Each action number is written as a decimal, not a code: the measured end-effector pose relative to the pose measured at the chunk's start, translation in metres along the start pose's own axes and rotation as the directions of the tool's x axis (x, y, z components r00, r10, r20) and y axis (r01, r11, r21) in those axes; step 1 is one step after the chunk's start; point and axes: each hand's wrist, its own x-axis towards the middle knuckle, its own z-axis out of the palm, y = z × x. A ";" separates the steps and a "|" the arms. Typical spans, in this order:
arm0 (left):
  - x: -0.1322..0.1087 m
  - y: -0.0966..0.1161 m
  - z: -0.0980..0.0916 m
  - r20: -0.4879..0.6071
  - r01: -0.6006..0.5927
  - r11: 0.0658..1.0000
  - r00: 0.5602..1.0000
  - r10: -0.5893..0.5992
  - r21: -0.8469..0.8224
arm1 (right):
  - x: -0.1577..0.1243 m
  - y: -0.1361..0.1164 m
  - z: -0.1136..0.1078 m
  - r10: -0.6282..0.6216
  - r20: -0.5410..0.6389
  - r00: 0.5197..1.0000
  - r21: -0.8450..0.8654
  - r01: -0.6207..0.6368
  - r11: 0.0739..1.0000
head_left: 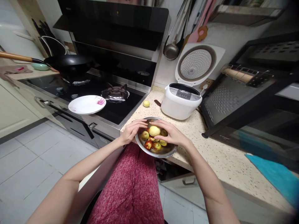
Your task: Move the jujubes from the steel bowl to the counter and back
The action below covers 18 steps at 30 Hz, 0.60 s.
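Note:
A round metal bowl [164,154] stands at the counter's front edge, holding several small green and red-brown fruits [157,146]. Above them is a larger pale yellow, smooth round fruit [154,131] that looks peeled. My right hand [171,132] reaches over the bowl's right side, its fingers and thumb curved around this pale fruit. On the left, my left hand [133,130] lies over the rim with fingers stretched toward the fruit; I see nothing held in it. Another pale yellow fruit [146,103] rests on the counter behind the bowl, beside a dark brown handle [157,102].
Behind the bowl stands a white rice cooker [178,105], lid raised. A flowered white plate [87,105] sits at the stove's front edge, with a black wok [70,63] farther left. To the right are a black oven [247,124] and a blue cloth [273,174].

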 end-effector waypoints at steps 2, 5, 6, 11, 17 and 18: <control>0.000 0.000 0.002 -0.005 -0.010 1.000 1.000 0.010 -0.008 | 0.001 0.003 -0.003 0.006 -0.036 0.999 0.012 -0.005 1.000; -0.001 -0.001 0.005 -0.020 -0.006 1.000 1.000 0.006 -0.014 | 0.009 0.019 -0.010 0.002 -0.145 0.989 0.006 -0.001 1.000; -0.001 -0.001 0.005 -0.022 -0.005 1.000 1.000 0.005 -0.014 | 0.015 0.028 -0.012 -0.003 -0.185 0.983 -0.010 0.001 1.000; -0.004 -0.005 0.007 -0.047 -0.014 1.000 0.999 0.013 -0.013 | 0.058 0.094 -0.016 -0.015 -0.239 0.971 -0.127 -0.016 0.992; -0.004 -0.005 0.007 -0.034 -0.014 0.999 0.999 0.013 -0.036 | 0.104 0.149 0.009 0.045 -0.125 0.991 -0.336 -0.085 0.938; -0.004 -0.005 0.007 -0.035 -0.016 0.999 0.999 0.015 -0.037 | 0.109 0.153 0.015 0.061 -0.107 0.992 -0.377 -0.097 0.921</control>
